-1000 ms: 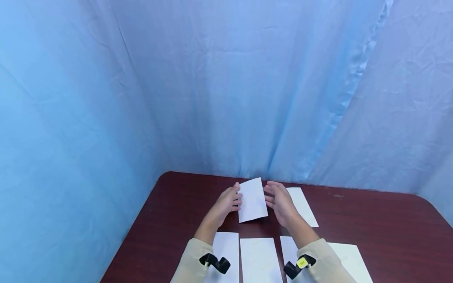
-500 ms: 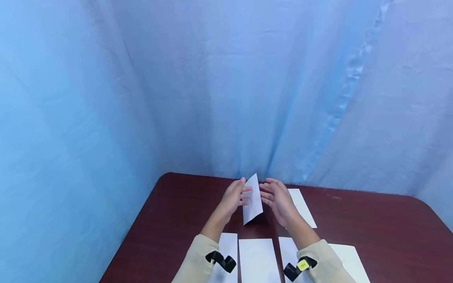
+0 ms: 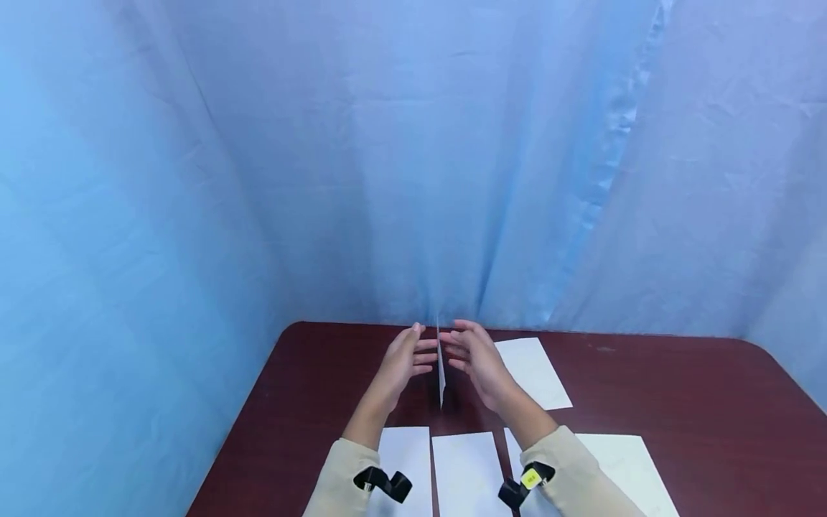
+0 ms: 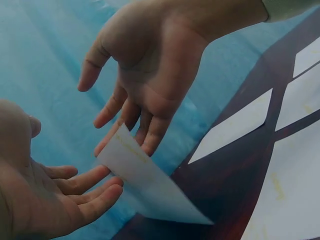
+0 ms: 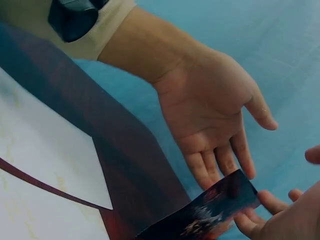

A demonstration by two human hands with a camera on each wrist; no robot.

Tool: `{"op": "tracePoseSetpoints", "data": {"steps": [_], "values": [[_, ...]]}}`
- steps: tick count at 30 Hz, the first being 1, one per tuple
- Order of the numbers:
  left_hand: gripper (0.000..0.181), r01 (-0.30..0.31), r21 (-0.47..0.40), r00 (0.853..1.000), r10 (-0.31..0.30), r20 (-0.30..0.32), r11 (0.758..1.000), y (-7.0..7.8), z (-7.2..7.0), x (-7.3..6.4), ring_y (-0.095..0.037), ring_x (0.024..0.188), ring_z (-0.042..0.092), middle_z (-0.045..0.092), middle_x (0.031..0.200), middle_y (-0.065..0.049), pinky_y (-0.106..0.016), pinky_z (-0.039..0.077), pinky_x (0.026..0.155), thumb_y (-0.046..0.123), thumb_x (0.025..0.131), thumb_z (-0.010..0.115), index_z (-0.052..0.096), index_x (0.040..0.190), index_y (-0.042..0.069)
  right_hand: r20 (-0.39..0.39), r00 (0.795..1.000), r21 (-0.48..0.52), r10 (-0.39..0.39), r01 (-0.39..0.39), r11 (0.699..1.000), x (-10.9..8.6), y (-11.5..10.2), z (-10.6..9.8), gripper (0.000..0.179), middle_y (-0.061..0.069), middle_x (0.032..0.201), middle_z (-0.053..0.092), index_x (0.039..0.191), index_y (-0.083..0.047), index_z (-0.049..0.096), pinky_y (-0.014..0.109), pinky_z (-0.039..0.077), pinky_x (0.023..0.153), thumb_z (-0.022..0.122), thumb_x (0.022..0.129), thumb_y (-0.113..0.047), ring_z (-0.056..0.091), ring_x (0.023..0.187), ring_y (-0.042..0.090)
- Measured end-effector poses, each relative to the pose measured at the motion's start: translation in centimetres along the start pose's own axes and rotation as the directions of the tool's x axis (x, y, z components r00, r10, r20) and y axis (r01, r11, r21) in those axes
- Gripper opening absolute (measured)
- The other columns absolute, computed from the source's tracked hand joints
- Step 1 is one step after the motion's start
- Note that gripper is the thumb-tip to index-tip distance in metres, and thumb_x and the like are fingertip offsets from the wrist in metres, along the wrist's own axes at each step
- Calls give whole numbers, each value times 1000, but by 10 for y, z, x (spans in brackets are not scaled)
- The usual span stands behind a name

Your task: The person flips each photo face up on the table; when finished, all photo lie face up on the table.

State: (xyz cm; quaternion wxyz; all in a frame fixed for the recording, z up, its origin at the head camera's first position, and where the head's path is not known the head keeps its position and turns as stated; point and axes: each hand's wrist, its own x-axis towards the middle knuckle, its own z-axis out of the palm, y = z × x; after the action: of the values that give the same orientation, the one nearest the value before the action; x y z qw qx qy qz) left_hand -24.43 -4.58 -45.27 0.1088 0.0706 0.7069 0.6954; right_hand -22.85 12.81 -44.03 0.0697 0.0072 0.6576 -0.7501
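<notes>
A picture card stands on edge between my two hands, seen almost edge-on in the head view. Its white back, with faint yellowish marks, faces left. The other face carries a dark printed picture with a pale patch. My left hand has its fingers stretched out, fingertips right at the white back. On the other side, my right hand is spread with fairly straight fingers, their tips close to the printed face. Both thumbs point up, away from the card.
Several white cards lie flat on the dark red-brown table: one card beyond my right wrist, and a near row including a middle card and a right card. A blue curtain hangs behind the table.
The card has turned from showing its white back broadly to edge-on in the head view. My hands have come closer together, the right one shifting left.
</notes>
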Motion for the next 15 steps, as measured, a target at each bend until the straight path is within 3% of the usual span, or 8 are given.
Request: {"op": "tracePoseSetpoints", "data": {"steps": [5,12,15], "values": [[70,9,15,1000,-9,-23,1000,-3,-15,-3,-44,131,65,61,147,-29,-51,57,108,51,114,34,35,159,-1,60,998,-25,-11,12,1000,3,12,10,56,24,159,52,162,-6,29,64,24,130,38,109,-20,34,157,42],[69,47,9,998,-47,-33,999,-8,-25,-7,-46,128,66,57,149,-33,-50,58,106,49,114,34,31,161,-1,142,990,-49,-3,10,999,9,26,18,60,25,159,52,165,-8,27,65,18,131,39,109,-24,32,159,40],[71,63,44,997,-61,-39,997,-11,-27,-6,-47,128,65,58,147,-34,-52,58,105,51,114,34,31,160,-3,157,988,-83,14,-1,997,12,32,19,61,25,159,52,165,-8,26,68,14,131,40,109,-28,31,160,41]]}}
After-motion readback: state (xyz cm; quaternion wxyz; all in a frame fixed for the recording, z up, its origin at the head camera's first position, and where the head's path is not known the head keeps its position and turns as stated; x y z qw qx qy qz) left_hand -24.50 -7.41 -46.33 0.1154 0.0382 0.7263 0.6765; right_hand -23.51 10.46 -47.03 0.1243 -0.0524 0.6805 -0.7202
